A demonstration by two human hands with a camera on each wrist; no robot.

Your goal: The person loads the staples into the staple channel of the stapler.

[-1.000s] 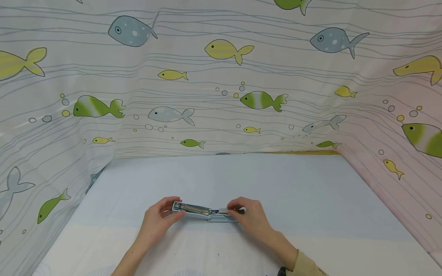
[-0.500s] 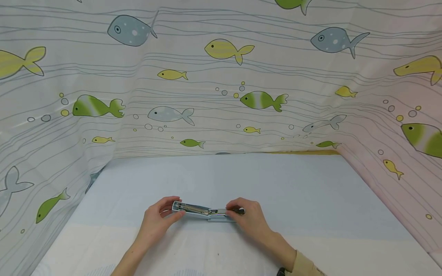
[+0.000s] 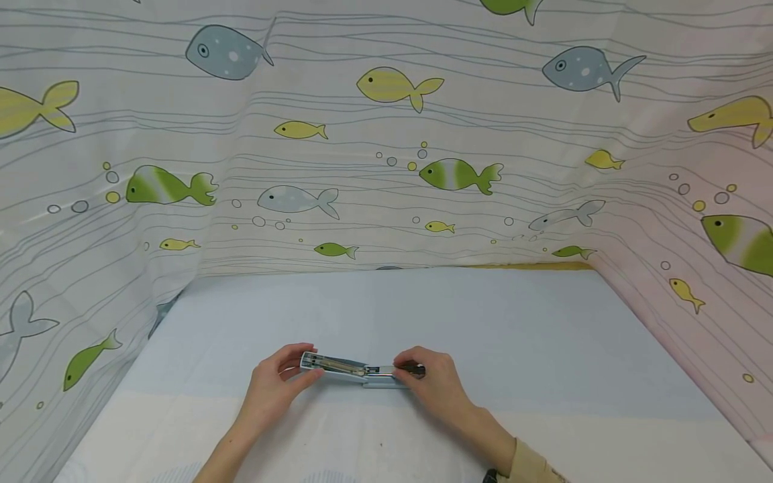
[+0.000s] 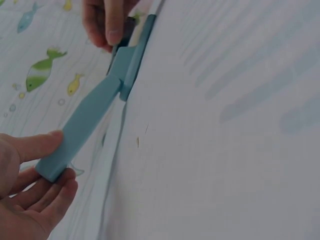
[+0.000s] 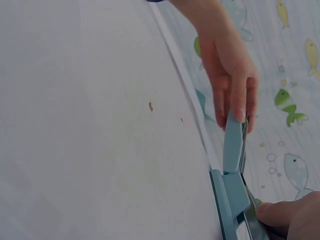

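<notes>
A light blue stapler (image 3: pixel 347 367) lies folded wide open on the table, its top cover raised to the left and its base flat to the right. My left hand (image 3: pixel 280 379) holds the far end of the cover (image 4: pixel 82 122), thumb on one side and fingers on the other. With thumb and fingertips, my right hand (image 3: pixel 431 376) pinches the metal magazine (image 3: pixel 380 369) above the base (image 5: pixel 222 200). A dark end piece (image 3: pixel 418 369) shows beyond these fingers. Whether loose staples sit between the right fingertips, I cannot tell.
A pale cloth covers the table (image 3: pixel 483 322), with small brown specks (image 5: pixel 150 106) near its front. Fish-printed curtain (image 3: pixel 374 201) surrounds the table at the back and both sides.
My right hand has slid slightly left along the stapler, and the dark end piece has shifted left with it. My left hand and the raised cover have stayed nearly still.
</notes>
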